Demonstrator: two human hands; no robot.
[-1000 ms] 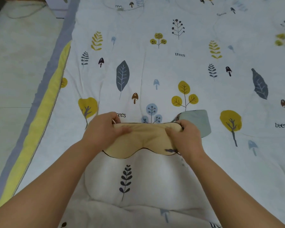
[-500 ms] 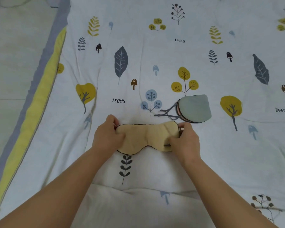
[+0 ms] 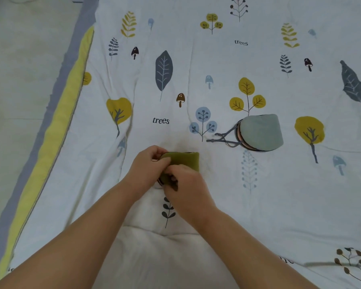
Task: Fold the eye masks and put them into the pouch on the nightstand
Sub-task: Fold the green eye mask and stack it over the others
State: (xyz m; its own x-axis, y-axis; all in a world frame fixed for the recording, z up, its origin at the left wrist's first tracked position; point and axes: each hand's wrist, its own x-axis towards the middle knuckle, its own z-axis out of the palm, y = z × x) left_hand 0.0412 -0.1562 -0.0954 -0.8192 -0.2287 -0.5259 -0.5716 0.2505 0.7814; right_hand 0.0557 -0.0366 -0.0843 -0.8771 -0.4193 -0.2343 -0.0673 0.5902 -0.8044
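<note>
Hands, left (image 3: 148, 170) and right (image 3: 188, 184), pinch folded olive mask (image 3: 186, 160), hiding its near half.

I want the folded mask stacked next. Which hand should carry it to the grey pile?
Right hand, probably: the grey pile lies on its side, and it already grips the olive mask.

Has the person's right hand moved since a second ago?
Yes. The right hand has moved leftward, away from the folded grey mask, meeting the left hand over the folded green mask.
</note>
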